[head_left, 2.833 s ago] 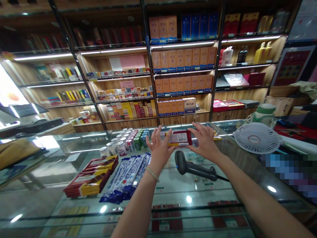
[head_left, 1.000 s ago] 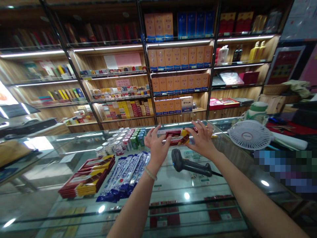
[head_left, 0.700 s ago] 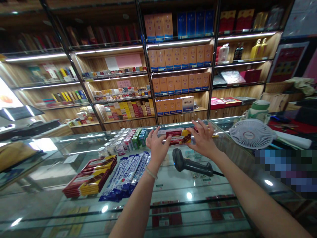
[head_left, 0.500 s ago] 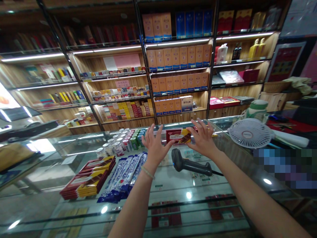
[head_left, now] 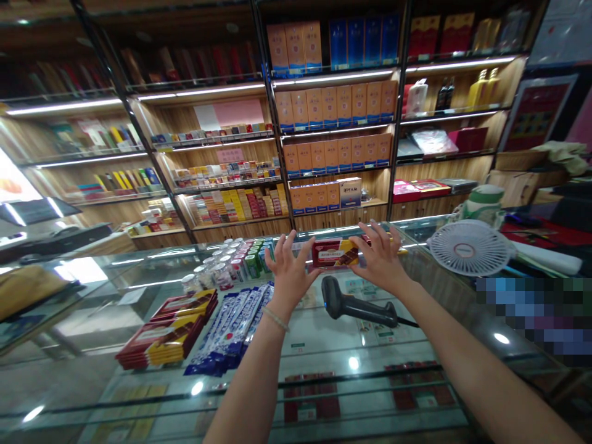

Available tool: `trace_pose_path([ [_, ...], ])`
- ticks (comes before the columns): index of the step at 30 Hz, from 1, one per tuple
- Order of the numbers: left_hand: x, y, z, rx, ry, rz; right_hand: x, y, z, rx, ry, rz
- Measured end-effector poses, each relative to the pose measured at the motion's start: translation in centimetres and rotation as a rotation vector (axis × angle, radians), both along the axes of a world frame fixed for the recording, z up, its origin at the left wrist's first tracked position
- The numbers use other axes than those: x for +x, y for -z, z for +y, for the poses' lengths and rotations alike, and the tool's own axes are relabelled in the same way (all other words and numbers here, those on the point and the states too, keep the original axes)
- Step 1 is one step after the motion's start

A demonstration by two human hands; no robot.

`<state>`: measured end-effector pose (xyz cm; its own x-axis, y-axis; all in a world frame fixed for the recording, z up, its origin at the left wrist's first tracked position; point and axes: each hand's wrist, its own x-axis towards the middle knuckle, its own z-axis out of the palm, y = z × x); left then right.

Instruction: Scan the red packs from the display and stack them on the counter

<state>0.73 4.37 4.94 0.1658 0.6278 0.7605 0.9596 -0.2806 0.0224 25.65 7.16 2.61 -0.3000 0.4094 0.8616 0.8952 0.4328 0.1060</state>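
Red and yellow, one packet sits between the two hands at the far side of the glass counter, its long axis running left to right and its printed face turned towards the near side. The right hand is the nearer to it, thumb and fingers closed about its right end. The left hand is spread and grips nothing; its thumb comes close to the packet's left end, though whether they touch I cannot tell. One black scanner lies just nearer than the packet, its handle pointing right. To the left are two stacks of red-and-yellow packets, one behind the other, and beside them a fan of blue-and-white sachets, overlapping too much to count. Small tubs and tubes stand farther back in rows, also too many to count surely. At the right are one white fan and one green-topped flask. High on the far shelves stand three orange boxes and four blue boxes.
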Motion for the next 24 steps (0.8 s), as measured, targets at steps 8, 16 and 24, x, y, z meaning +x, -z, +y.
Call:
trace_pose_path([
  [8,0.0,-0.29,-0.27,0.027,0.013,0.014,-0.02,0.05,0.03,0.01,0.002,0.003],
  [16,0.1,-0.26,-0.2,0.03,-0.006,0.0,0.06,-0.21,0.07,0.034,0.066,0.089],
  [24,-0.06,0.07,0.45,0.007,0.012,0.019,-0.14,0.06,0.38,0.011,0.085,0.069],
])
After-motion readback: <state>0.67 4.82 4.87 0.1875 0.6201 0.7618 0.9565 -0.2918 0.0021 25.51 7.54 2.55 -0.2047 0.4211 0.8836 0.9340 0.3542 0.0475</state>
